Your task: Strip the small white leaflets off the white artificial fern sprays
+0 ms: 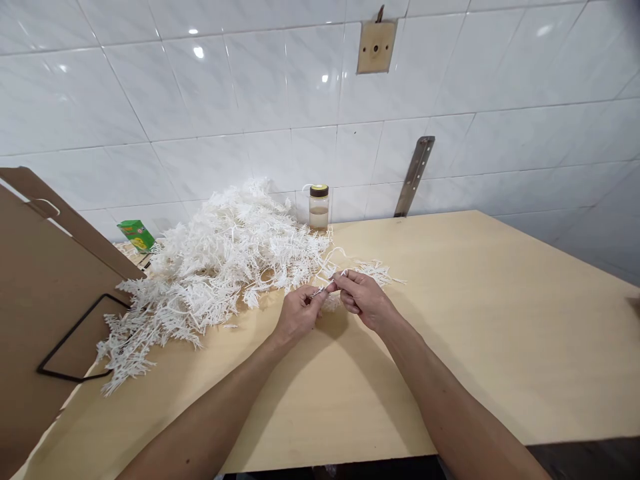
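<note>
A large heap of white feathery artificial foliage (235,240) lies on the left of the table, against the tiled wall. Just right of the heap, my left hand (299,311) is closed, its thumb and fingers pinching a thin white stem. My right hand (364,297) is closed too, pinching another part of white stem close to the left fingertips. A smaller white foliage sprig (375,272) spreads out behind my right hand. The fingers partly hide where the stems meet, so I cannot tell whether they are joined.
Behind the heap stand a clear jar (319,210) with a dark lid and a green carton (136,235). A cardboard box (55,293) stands at the left, with a black wire frame (65,340) beside it. The wooden table (500,333) extends right; a metal bracket (415,177) leans on the wall.
</note>
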`<state>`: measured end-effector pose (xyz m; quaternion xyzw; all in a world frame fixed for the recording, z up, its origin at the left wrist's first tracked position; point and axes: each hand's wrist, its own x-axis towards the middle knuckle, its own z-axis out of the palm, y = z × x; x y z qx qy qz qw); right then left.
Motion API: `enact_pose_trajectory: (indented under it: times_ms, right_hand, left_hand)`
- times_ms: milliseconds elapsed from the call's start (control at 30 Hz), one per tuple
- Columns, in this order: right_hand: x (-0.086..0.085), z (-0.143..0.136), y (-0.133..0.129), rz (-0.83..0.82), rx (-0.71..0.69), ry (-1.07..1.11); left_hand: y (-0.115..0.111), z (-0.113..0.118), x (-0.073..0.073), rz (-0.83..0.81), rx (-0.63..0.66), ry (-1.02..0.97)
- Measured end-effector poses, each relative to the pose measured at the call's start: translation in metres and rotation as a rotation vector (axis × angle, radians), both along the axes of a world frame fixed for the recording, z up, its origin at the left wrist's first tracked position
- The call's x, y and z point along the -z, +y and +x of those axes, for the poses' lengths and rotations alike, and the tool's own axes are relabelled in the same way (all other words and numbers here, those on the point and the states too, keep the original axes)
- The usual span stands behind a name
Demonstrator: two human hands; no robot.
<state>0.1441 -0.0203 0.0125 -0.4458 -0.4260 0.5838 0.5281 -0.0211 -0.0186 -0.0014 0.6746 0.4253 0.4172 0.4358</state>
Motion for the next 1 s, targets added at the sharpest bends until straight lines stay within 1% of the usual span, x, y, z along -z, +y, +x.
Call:
enact_pose_trajectory:
  times_ms: [67,167,267,400,533,633,667,767,867,933,1000]
  right_hand:
    - [0.0,-0.002,0.0,0.035,0.014,-0.034]
    - [0.002,-0.004,0.001,0.043,0.04,-0.077]
    - [0.005,-0.003,0.002,0.027,0.075,-0.072]
    - [0.003,-0.002,0.001,0.03,0.088,-0.045]
    - [0.001,-0.004,0.0,0.064,0.09,-0.056]
    - [0.006,-0.003,0.001,0.038,0.132,-0.123]
    - [0.008,-0.002,0.002,0.025,0.127,-0.154]
    - [0.013,-0.002,0.003,0.032,0.017,-0.235]
    - [0.014,-0.002,0.0,0.104,-0.101,-0.285]
    - [0.012,-0.004,-0.002,0.146,-0.146,-0.29]
    - [0.012,-0.006,-0.003,0.165,-0.156,-0.292]
  left_hand:
    - [0.001,0.0,-0.001,-0.163,0.014,-0.057]
    - [0.0,0.0,-0.007,-0.367,0.112,-0.152]
    - [-0.001,0.0,-0.012,-0.478,0.191,-0.267]
    - [0.003,-0.002,-0.012,-0.589,0.16,-0.36]
    - [0.006,-0.002,-0.011,-0.617,0.08,-0.398]
    - [0.006,-0.001,-0.013,-0.641,0.027,-0.456]
    - [0.006,-0.001,-0.014,-0.642,0.015,-0.481]
    - [0.005,-0.001,-0.014,-0.596,-0.026,-0.524]
    - [0.006,-0.002,-0.014,-0.52,-0.063,-0.504]
    - [0.006,-0.003,-0.013,-0.488,-0.073,-0.492]
    - [0.006,-0.002,-0.011,-0.473,-0.078,-0.494]
